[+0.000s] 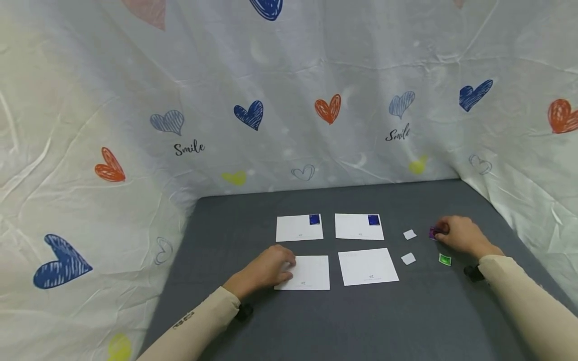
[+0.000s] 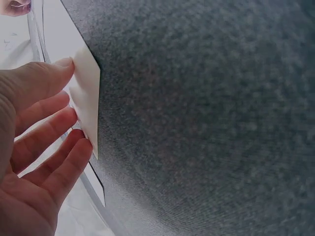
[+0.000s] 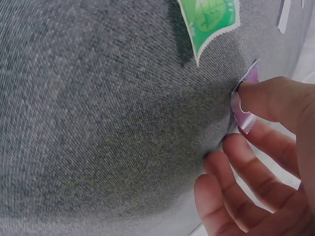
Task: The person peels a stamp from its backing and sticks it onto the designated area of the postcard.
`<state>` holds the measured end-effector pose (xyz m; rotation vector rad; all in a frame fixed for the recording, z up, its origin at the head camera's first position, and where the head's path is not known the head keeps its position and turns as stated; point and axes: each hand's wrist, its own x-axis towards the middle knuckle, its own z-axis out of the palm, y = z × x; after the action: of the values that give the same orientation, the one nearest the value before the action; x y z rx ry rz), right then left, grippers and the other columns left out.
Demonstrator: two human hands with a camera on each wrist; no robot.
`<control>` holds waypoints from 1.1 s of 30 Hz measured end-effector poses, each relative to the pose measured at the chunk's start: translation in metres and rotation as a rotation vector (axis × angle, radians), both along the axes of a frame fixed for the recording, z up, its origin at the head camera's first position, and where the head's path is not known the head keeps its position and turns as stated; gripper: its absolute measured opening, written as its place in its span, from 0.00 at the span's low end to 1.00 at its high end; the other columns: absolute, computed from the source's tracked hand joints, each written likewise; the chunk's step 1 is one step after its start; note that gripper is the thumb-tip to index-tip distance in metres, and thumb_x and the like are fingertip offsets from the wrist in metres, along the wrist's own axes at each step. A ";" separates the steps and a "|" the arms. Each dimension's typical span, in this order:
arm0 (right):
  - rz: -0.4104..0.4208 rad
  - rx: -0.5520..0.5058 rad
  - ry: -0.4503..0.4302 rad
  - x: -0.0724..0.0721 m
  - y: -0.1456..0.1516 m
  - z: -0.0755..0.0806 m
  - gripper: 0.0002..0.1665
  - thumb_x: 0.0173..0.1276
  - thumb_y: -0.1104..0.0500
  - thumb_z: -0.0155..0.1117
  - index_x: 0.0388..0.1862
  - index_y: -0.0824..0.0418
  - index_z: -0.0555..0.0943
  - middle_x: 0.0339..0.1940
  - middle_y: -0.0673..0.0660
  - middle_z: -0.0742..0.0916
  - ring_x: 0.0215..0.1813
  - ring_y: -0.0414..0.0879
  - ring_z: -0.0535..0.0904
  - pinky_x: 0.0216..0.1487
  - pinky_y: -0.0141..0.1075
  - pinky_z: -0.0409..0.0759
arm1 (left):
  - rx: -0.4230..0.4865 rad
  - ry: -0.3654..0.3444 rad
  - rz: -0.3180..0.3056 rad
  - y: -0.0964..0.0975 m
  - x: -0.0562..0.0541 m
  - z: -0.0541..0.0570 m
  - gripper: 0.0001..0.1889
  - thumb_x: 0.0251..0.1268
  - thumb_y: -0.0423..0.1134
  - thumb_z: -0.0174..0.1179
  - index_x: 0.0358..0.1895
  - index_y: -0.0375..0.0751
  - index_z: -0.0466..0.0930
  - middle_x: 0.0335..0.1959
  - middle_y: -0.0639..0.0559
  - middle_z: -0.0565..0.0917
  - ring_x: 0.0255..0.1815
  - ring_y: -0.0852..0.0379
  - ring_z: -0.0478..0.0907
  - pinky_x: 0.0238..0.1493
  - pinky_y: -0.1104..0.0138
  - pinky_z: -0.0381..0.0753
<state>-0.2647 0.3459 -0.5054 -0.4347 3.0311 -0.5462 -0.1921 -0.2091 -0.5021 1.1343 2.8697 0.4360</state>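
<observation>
At the right of the table, my right hand [image 1: 462,235] pinches a small purple postage stamp [image 3: 251,78] between thumb and index finger; the stamp is bent in the right wrist view. A green stamp [image 1: 444,259] lies nearer to me, just below that hand. My left hand [image 1: 266,265] rests at the left edge of the front-left white card [image 1: 311,273], its fingers loosely bent. In the left wrist view the thumb and fingertips touch or hover over the card [image 2: 88,88]; the exact contact is unclear. Another white card [image 1: 368,265] lies to its right.
Two more white cards, back left [image 1: 293,230] and back right [image 1: 354,228], each carry a dark blue stamp in the upper right corner. Two small white paper pieces [image 1: 409,234] lie between cards and stamps. A heart-printed curtain [image 1: 280,150] encloses the grey table [image 1: 352,321].
</observation>
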 end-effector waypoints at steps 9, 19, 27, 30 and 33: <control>-0.008 0.001 -0.003 0.001 -0.001 0.000 0.14 0.68 0.59 0.73 0.45 0.69 0.87 0.34 0.59 0.87 0.37 0.52 0.81 0.40 0.52 0.80 | 0.011 -0.026 0.032 0.000 0.003 -0.002 0.10 0.64 0.33 0.78 0.48 0.35 0.94 0.54 0.43 0.92 0.58 0.44 0.88 0.64 0.50 0.86; -0.033 -0.019 -0.008 0.001 0.002 -0.001 0.11 0.72 0.62 0.70 0.45 0.71 0.87 0.35 0.62 0.89 0.38 0.54 0.85 0.41 0.56 0.83 | 0.009 -0.043 0.044 -0.001 0.004 -0.002 0.11 0.65 0.33 0.77 0.49 0.35 0.94 0.56 0.43 0.92 0.59 0.44 0.87 0.66 0.49 0.85; -0.026 -0.051 0.026 0.000 0.000 0.003 0.07 0.73 0.61 0.71 0.37 0.65 0.86 0.30 0.56 0.88 0.32 0.46 0.80 0.34 0.44 0.77 | 0.019 -0.058 0.054 -0.001 0.005 -0.001 0.10 0.67 0.33 0.76 0.49 0.36 0.94 0.56 0.43 0.92 0.59 0.44 0.87 0.66 0.48 0.85; 0.007 -0.062 0.055 -0.001 -0.002 0.007 0.06 0.72 0.62 0.72 0.36 0.64 0.86 0.29 0.53 0.87 0.30 0.43 0.77 0.33 0.41 0.75 | 0.024 -0.059 0.059 -0.002 0.006 -0.001 0.10 0.67 0.33 0.76 0.49 0.36 0.94 0.56 0.43 0.92 0.59 0.43 0.87 0.66 0.48 0.85; 0.041 -0.065 0.083 -0.002 -0.005 0.012 0.06 0.71 0.62 0.72 0.35 0.63 0.86 0.27 0.51 0.86 0.29 0.41 0.75 0.32 0.39 0.74 | 0.031 -0.053 0.054 -0.002 0.006 -0.002 0.10 0.66 0.32 0.76 0.49 0.35 0.93 0.56 0.43 0.92 0.58 0.43 0.87 0.66 0.48 0.85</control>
<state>-0.2667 0.3405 -0.4932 -0.5342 3.0821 -0.6419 -0.1862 -0.2109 -0.5038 1.0354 2.8626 0.5064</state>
